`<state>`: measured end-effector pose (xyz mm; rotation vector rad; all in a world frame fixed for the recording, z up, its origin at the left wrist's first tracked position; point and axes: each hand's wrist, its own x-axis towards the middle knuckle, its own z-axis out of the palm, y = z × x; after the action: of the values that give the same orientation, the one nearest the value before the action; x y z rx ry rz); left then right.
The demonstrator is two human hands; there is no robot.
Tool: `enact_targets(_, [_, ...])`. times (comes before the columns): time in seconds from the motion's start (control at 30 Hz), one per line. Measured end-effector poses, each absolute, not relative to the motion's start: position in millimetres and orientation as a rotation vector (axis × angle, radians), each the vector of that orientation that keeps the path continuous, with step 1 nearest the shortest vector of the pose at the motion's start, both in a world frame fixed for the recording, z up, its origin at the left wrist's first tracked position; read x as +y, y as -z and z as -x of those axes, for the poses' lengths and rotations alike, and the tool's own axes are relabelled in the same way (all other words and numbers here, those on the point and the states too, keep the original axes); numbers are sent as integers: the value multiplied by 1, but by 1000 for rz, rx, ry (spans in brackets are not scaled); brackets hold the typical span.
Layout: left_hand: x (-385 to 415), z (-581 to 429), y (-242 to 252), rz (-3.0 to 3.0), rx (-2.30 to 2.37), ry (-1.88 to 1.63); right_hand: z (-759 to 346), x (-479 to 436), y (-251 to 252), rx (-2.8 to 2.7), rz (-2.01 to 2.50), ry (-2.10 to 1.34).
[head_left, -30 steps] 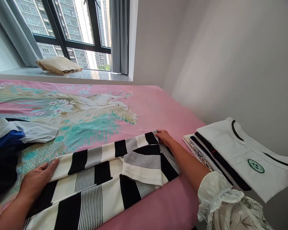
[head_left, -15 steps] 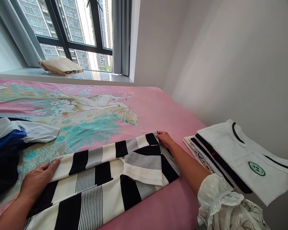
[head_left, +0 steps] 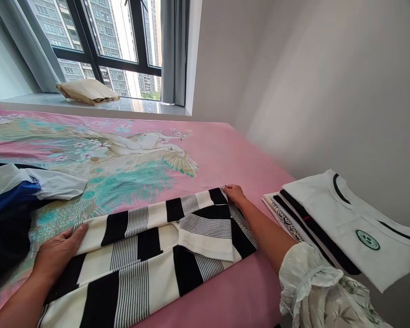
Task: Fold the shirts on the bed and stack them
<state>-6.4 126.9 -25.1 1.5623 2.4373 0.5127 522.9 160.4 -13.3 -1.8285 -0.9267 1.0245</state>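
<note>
A black and cream striped shirt (head_left: 160, 282) lies spread on the bed in front of me, its far side folded inward and a short sleeve lying flat on top near the right end. My left hand (head_left: 59, 250) grips the folded edge at the left, thumb on top of the cloth and fingers partly hidden beneath it. At the far right corner, my right hand (head_left: 234, 193) pinches the same fold between thumb and fingers. The lower left end of the shirt runs out of view.
To the right sits a stack of folded clothes, a white T-shirt (head_left: 338, 228) with a green badge on top. Rumpled dark, white and blue clothing (head_left: 10, 218) lies left on the pink patterned bedsheet (head_left: 218, 150). A brown paper bag (head_left: 87, 91) rests on the windowsill.
Both hands keep their hold on the striped shirt with almost no movement. The whole view has shifted very slightly.
</note>
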Motion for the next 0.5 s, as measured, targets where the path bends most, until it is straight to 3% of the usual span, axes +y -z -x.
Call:
enact_targets(0.23, [126, 3, 20, -1477, 2358, -419, -525, 156, 12, -1034, 1906, -1016])
enact_targets(0.5, [129, 10, 30, -1510, 2401, -455, -519, 150, -3, -1182, 2054, -520])
